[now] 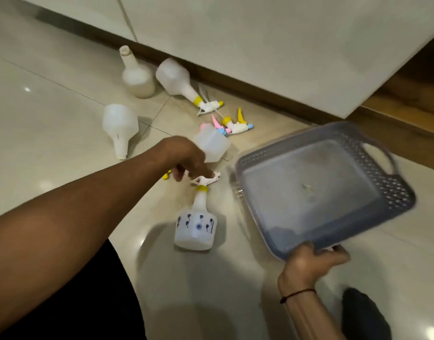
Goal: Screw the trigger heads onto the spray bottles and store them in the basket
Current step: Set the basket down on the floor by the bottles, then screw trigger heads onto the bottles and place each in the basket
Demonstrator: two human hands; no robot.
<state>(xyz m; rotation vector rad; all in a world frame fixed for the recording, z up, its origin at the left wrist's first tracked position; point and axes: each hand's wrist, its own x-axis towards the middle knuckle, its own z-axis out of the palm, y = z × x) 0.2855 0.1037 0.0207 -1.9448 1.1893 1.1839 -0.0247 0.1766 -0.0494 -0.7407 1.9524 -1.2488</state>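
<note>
My left hand [186, 157] is closed on the white trigger head [206, 179] of a white spray bottle with blue flower marks [195, 228], which hangs below it just above the floor. My right hand [311, 263] grips the near corner of a grey perforated basket [392, 192], tilted and blurred, with nothing in it. On the floor lie an assembled bottle with a yellow collar [174, 78], a headless upright bottle [137, 77], a headless bottle on its side [119, 128], a small bottle with a pink head [212, 146] and loose trigger heads [235, 125].
A white cabinet front [260, 40] with a dark wooden plinth runs along the far side. The floor is glossy beige tile [51, 106]. My dark-clothed legs show at the bottom left and bottom right.
</note>
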